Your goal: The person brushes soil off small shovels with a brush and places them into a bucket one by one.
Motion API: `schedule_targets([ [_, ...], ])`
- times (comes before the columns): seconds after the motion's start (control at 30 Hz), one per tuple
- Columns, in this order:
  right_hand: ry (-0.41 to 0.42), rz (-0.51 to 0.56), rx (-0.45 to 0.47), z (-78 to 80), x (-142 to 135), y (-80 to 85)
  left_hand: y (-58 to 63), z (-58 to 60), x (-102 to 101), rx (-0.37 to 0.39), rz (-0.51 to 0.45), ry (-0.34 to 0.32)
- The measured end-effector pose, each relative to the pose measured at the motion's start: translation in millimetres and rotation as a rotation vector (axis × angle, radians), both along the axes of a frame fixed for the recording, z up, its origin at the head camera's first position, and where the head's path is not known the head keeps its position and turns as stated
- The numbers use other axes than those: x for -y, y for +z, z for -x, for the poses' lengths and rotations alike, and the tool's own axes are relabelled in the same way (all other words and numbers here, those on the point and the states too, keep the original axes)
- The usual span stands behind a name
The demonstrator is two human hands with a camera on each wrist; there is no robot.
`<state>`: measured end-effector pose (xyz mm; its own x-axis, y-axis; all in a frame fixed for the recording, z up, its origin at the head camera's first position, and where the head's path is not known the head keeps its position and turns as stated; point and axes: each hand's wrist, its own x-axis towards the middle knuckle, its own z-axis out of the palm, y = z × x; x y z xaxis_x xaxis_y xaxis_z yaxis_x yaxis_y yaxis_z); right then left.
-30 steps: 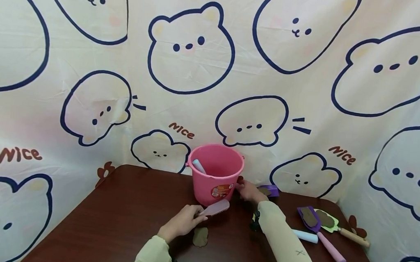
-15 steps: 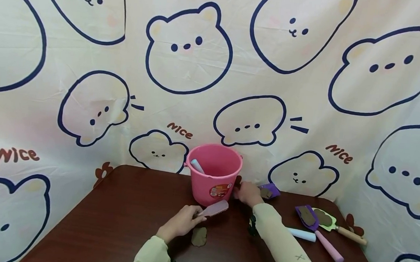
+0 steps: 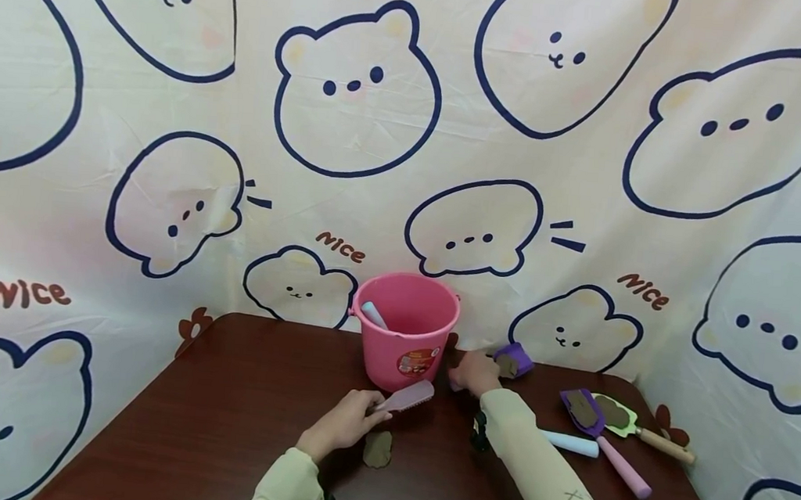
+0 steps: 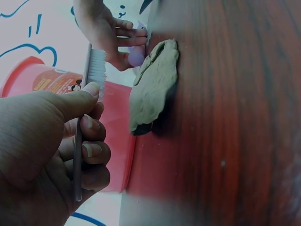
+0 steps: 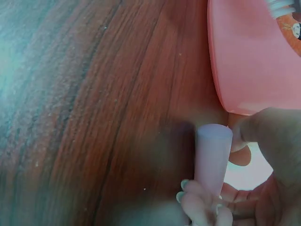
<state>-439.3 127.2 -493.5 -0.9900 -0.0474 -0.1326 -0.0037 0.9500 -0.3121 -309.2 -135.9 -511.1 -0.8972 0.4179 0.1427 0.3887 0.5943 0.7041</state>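
1. Head view: While the left hand (image 3: 340,426) pinches a pale pink brush (image 3: 413,395) at centre, its fingers curled round the handle, the right hand (image 3: 477,372) is low over the table (image 3: 218,416) just right of centre, most of its fingers hidden. A purple scoop (image 3: 521,358) with brown stuff in it lies just beyond that hand. Between the hands stands a pink bucket (image 3: 381,362), a pale blue handle (image 3: 374,315) leaning inside; a brown flat lump (image 3: 378,449) lies at lower centre. At right are a second purple scoop (image 3: 592,422), a green scoop (image 3: 630,417) and a light blue handle (image 3: 572,444). Bear outlines cover the pale backdrop (image 3: 382,209), where "Nice" reads three times: left, centre and right. The bucket's label (image 3: 417,362) is too small to read.

2. Left wrist view: The thumb presses the brush and the other fingers fold tightly round it, at left; bristles face right. The lump sits on dark wood grain at centre.

3. Right wrist view: At lower right, thumb and fingertips curve about the scoop's pale pink handle (image 5: 212,157); how firmly, I cannot tell. The bucket fills the upper right.
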Motion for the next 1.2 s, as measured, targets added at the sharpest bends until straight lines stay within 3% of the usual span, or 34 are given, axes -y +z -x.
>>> schedule_targets([
  [0.2,-0.074,-0.021,0.020,-1.6,-1,3.1,-0.8,-0.3,1,0.001,0.000,-0.002],
  [0.6,-0.118,0.085,0.025,-7.2,-7,12.2,1.4,1.1,0,-0.009,-0.002,-0.007],
  [0.97,-0.030,-0.180,0.029,-27.6,-21,31.2,-1.0,0.6,-1,-0.005,0.004,-0.002],
  [1.2,-0.113,-0.216,0.082,-30.1,-30,32.6,-2.0,-0.1,0,-0.019,0.002,-0.014],
])
